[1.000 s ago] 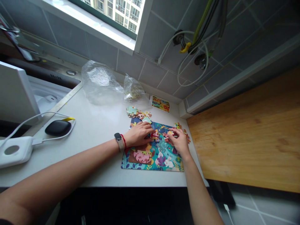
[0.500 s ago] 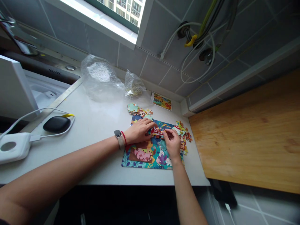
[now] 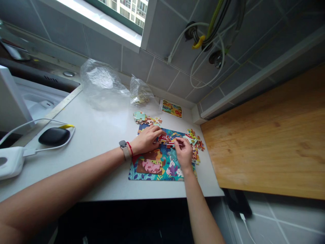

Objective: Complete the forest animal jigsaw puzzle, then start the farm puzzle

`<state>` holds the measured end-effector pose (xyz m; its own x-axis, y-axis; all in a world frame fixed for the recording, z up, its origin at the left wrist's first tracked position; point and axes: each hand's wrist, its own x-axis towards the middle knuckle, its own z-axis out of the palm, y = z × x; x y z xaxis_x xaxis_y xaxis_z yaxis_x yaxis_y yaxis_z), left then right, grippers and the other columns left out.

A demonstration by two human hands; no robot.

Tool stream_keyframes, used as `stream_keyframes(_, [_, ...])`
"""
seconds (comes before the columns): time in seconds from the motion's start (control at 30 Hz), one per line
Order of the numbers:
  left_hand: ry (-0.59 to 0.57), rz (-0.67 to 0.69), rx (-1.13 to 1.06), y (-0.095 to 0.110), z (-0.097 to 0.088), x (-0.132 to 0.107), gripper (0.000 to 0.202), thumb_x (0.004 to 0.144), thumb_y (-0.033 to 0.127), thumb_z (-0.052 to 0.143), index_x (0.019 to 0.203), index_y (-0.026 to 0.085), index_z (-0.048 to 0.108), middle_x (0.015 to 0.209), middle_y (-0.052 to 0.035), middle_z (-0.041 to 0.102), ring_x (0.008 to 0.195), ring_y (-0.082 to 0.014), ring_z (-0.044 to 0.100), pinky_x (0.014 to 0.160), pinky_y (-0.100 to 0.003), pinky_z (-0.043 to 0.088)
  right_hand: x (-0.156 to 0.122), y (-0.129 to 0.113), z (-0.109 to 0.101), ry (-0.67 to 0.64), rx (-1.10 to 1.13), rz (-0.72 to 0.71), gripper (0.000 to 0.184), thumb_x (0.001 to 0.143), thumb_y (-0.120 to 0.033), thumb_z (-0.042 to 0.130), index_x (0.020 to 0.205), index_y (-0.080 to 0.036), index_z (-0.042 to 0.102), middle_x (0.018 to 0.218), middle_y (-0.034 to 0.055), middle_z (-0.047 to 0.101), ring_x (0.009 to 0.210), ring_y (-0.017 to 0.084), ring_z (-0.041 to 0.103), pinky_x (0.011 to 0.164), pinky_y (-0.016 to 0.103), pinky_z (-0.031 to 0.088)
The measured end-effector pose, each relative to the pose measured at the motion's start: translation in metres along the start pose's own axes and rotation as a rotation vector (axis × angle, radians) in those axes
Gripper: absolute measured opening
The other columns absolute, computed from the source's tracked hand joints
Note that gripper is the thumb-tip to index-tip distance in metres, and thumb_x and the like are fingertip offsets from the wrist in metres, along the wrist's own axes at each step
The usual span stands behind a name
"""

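A colourful animal puzzle board (image 3: 144, 177) lies on the white counter, with a pink spotted pig section (image 3: 149, 166) put together on its lower left. My left hand (image 3: 147, 139) wears a watch and a red cord; its thumb and fingers close round the left end of some red puzzle pieces (image 3: 164, 139) over the upper part of the board. From the right, my right hand (image 3: 184, 154) pinches a red-and-white puzzle piece (image 3: 170, 144) against them. Whether the pieces are fully locked is too small to tell. Fingertips partly hide both.
Loose pieces lie in a heap behind the board (image 3: 147, 119) and another heap at its right (image 3: 195, 144). A picture card (image 3: 172, 108) and clear plastic bags (image 3: 101, 84) are farther back. A black case (image 3: 54, 136) and white charger (image 3: 11, 162) lie left; a wooden board (image 3: 261, 145) borders the right.
The view has shifted slightly, so everything sits a little farther left. Both hands stay at the red pieces; slightly more of the right-hand piece shows between them.
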<state>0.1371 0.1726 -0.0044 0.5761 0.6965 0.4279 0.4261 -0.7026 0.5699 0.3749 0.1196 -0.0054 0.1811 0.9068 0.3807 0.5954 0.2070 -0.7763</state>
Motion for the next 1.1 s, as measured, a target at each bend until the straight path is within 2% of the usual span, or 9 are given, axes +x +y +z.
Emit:
stream_keyframes(0.17, [-0.002, -0.008, 0.014, 0.0, 0.0, 0.0, 0.037, 0.088, 0.013, 0.066, 0.125, 0.021, 0.064, 0.12, -0.0102, 0.065, 0.114, -0.0288, 0.061, 0.101, -0.045, 0.054, 0.0, 0.005, 0.001, 0.021, 0.055, -0.003, 0.021, 0.094, -0.038, 0.069, 0.103, -0.02, 0.076, 0.107, 0.0097, 0.074, 0.098, 0.023, 0.073, 0.085, 0.037, 0.063])
stream_keyframes(0.37, [0.005, -0.011, 0.031, -0.002, 0.002, 0.0, 0.033, 0.09, 0.014, 0.067, 0.122, 0.018, 0.065, 0.119, -0.0121, 0.066, 0.114, -0.03, 0.062, 0.1, -0.047, 0.055, 0.0, 0.008, 0.001, 0.048, 0.075, 0.005, 0.021, 0.092, -0.039, 0.071, 0.102, -0.021, 0.074, 0.103, 0.009, 0.076, 0.094, 0.023, 0.074, 0.087, 0.039, 0.064])
stream_keyframes(0.63, [0.048, 0.005, 0.025, -0.006, 0.004, 0.0, 0.031, 0.089, 0.012, 0.07, 0.118, 0.021, 0.066, 0.117, -0.0098, 0.067, 0.111, -0.0295, 0.062, 0.099, -0.046, 0.055, 0.001, -0.003, 0.0, 0.0, 0.003, -0.002, 0.017, 0.092, -0.038, 0.073, 0.095, -0.021, 0.077, 0.098, 0.0081, 0.072, 0.087, 0.022, 0.071, 0.074, 0.034, 0.063])
stream_keyframes(0.8, [0.06, 0.046, 0.008, -0.009, 0.006, -0.001, 0.031, 0.09, 0.012, 0.072, 0.119, 0.023, 0.066, 0.117, -0.0084, 0.067, 0.11, -0.0287, 0.062, 0.099, -0.046, 0.055, 0.001, -0.007, 0.002, 0.019, -0.011, 0.0, 0.015, 0.093, -0.037, 0.072, 0.094, -0.023, 0.077, 0.099, 0.0081, 0.073, 0.088, 0.023, 0.071, 0.075, 0.036, 0.063])
stream_keyframes(0.93, [0.088, 0.027, -0.033, -0.01, 0.006, 0.0, 0.027, 0.093, 0.015, 0.072, 0.117, 0.024, 0.067, 0.117, -0.0073, 0.067, 0.11, -0.0274, 0.063, 0.1, -0.046, 0.055, 0.002, -0.004, 0.004, 0.009, 0.003, -0.029, 0.012, 0.093, -0.03, 0.071, 0.1, -0.024, 0.079, 0.103, 0.0084, 0.074, 0.091, 0.023, 0.072, 0.075, 0.035, 0.063])
stream_keyframes(1.03, [0.065, 0.04, -0.025, -0.01, 0.003, 0.002, 0.025, 0.094, 0.015, 0.073, 0.117, 0.024, 0.067, 0.119, -0.007, 0.067, 0.112, -0.0262, 0.064, 0.101, -0.044, 0.054, 0.003, 0.001, 0.005, 0.005, 0.041, -0.04, 0.025, 0.087, -0.026, 0.076, 0.112, -0.024, 0.081, 0.115, 0.0094, 0.076, 0.103, 0.025, 0.073, 0.085, 0.037, 0.064])
stream_keyframes(1.1, [0.042, 0.06, 0.008, -0.009, 0.001, 0.003, 0.024, 0.095, 0.016, 0.072, 0.117, 0.024, 0.067, 0.119, -0.0071, 0.067, 0.114, -0.0255, 0.064, 0.102, -0.043, 0.054, 0.003, 0.004, 0.006, -0.021, 0.056, -0.034, 0.032, 0.083, -0.025, 0.081, 0.115, -0.025, 0.082, 0.114, 0.0084, 0.078, 0.103, 0.025, 0.074, 0.093, 0.04, 0.062])
